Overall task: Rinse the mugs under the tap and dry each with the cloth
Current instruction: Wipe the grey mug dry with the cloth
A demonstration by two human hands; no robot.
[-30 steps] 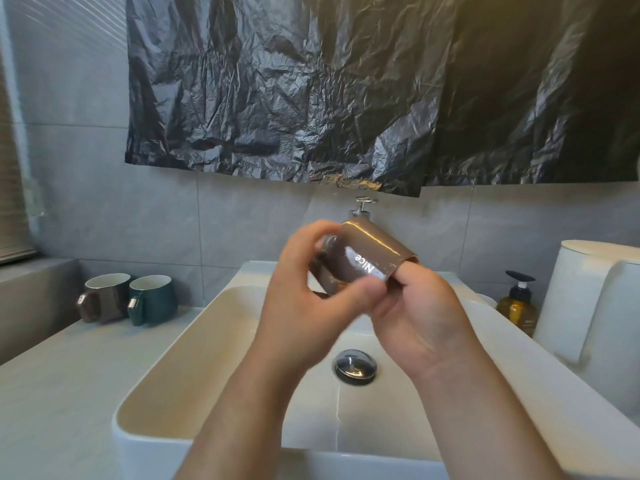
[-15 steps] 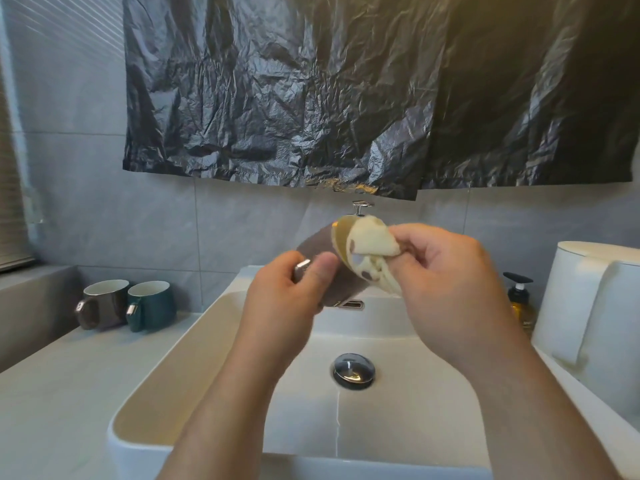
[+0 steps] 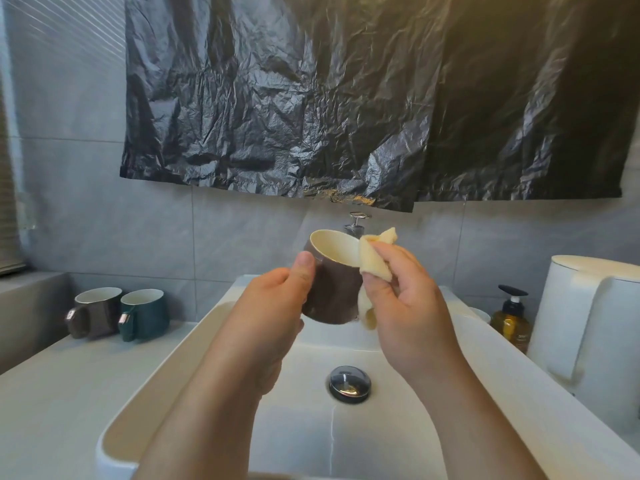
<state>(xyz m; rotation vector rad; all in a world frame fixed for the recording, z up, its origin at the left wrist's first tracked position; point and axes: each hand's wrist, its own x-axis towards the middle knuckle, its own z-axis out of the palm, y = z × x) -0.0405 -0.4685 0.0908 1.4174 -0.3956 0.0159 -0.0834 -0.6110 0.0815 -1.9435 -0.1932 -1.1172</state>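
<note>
Above the white sink (image 3: 180,379) I hold a brown mug (image 3: 334,289) with a cream inside, nearly upright and tipped slightly towards me. My left hand (image 3: 273,306) grips its left side, thumb near the rim. My right hand (image 3: 405,299) pinches a pale yellow cloth (image 3: 375,256) against the mug's right rim and side. The tap (image 3: 356,225) shows just behind the mug; no water runs from it. Two more mugs stand on the counter at the left, one brown (image 3: 95,311) and one dark green (image 3: 145,313).
A chrome drain plug (image 3: 349,383) sits in the basin. To the right are an amber soap pump bottle (image 3: 510,317) and a white toilet tank (image 3: 588,327). Black plastic sheeting (image 3: 346,98) hangs on the tiled wall. A grey ledge is at the far left.
The mug turned from lying sideways with its mouth towards my right hand to nearly upright. The cloth came out of the mug's mouth and now wraps over its right rim.
</note>
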